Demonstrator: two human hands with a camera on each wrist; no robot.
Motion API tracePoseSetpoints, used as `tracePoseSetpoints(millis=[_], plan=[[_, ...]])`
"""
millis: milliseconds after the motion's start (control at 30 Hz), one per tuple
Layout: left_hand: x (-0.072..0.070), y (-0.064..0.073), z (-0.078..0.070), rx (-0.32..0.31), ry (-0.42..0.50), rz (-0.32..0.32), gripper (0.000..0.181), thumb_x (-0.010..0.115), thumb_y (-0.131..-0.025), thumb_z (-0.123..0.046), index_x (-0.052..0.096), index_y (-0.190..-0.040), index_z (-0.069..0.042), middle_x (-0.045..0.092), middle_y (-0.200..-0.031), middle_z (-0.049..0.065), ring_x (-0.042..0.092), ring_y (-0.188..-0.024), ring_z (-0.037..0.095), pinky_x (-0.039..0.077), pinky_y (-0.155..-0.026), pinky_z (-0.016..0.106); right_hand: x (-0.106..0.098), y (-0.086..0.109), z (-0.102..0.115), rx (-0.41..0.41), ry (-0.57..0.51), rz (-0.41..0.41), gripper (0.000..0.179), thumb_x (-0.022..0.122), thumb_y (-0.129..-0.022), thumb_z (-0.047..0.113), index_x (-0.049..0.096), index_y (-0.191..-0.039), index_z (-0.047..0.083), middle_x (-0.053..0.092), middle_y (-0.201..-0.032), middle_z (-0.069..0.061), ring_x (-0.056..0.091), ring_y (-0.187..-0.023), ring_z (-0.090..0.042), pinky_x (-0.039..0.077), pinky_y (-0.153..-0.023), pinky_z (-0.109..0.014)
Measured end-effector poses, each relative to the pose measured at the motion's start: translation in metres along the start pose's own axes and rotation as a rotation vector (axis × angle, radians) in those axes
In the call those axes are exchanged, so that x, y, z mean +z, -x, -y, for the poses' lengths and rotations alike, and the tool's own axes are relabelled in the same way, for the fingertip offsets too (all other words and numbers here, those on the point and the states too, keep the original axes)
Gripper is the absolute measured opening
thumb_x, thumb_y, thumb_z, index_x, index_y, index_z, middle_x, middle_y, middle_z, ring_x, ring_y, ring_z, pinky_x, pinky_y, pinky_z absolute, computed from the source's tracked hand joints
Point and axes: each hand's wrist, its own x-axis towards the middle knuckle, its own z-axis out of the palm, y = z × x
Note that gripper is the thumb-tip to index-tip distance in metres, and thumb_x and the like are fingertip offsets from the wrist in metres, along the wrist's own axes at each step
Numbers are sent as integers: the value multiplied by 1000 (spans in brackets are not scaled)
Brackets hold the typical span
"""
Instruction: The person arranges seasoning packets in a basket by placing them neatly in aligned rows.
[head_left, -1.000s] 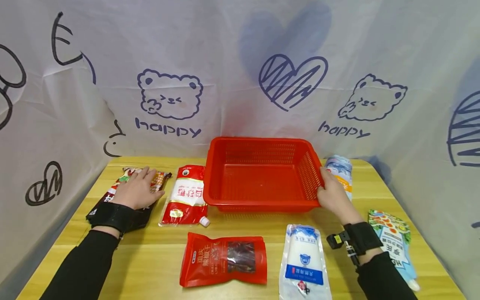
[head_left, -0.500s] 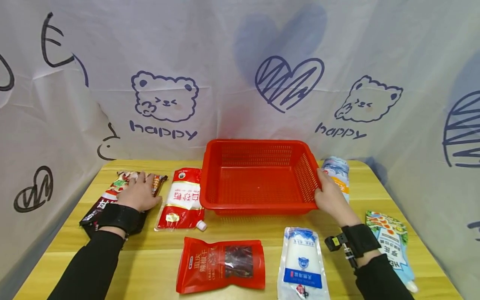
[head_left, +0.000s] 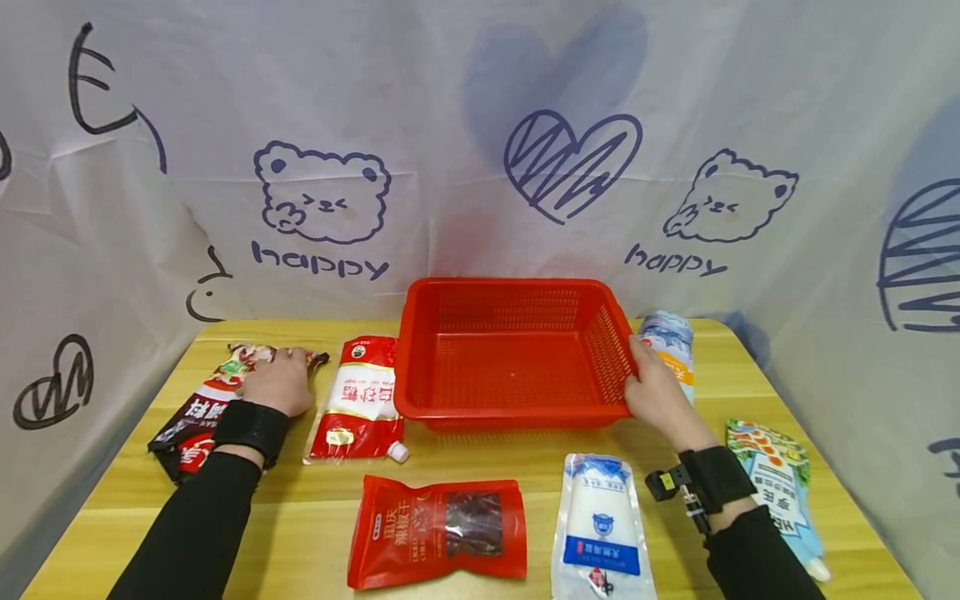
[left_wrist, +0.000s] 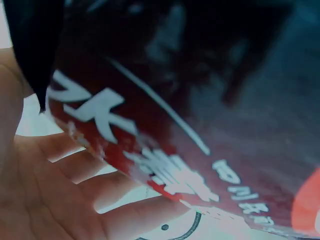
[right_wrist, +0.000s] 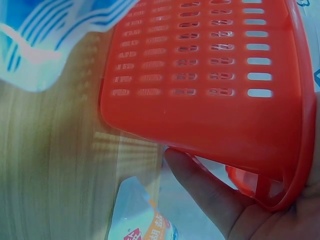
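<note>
A dark seasoning packet [head_left: 198, 417] with red and food-picture areas lies at the table's left. Over its upper part my left hand [head_left: 279, 382] bends its fingers and grips it; in the left wrist view the packet [left_wrist: 200, 125] fills much of the picture, and the fingertips [left_wrist: 165, 205] pass behind its edge. A red perforated plastic basket [head_left: 513, 421] stands at the back middle with nothing in it. My right hand [head_left: 660, 396] holds the basket's right rim, thumb [right_wrist: 200, 185] against the outer wall in the right wrist view and fingers mostly hidden.
Between packet and basket lies a red-and-white sugar pouch [head_left: 360, 400] with a white cap. In front are a red dried-chili bag [head_left: 438, 533] and a white-and-blue salt bag [head_left: 603, 525]. A blue-and-orange bag [head_left: 669, 342] and a spouted pouch [head_left: 776, 483] lie right. A drawn-on curtain [head_left: 450, 167] encloses the table.
My left hand has shifted right over the packet, and its fingers have gone from spread flat to bent around it. The right hand stays on the basket rim. The head view has shifted slightly.
</note>
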Motion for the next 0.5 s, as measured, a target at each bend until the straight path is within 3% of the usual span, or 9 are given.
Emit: tracePoseSetpoints(millis=[67,267,500], plan=[[1,-1,1,-4,-10,-5,59,64,-88,-13,45,-136,15,48,-131,44,49,-111,70,46,-72,84,1,0,1,-5,-2,1,63,40,-101,-1,19,-159,-13,23,-162,-39,31,-146,-53,27,-119,-66],[4,-2,8,29,-16,-115,38,60,-90,-5,60,-124,10,64,-112,37,65,-89,55,54,-64,69,2,1,1,-3,-10,1,63,40,-101,0,19,-159,-12,23,-162,-38,35,-143,-53,29,-118,-66],[0,1,10,56,-12,-169,31,59,-90,0,66,-119,7,68,-105,35,67,-89,52,55,-59,65,1,0,-3,6,-12,3,63,40,-102,1,17,-160,-11,22,-163,-36,36,-142,-52,30,-117,-66]])
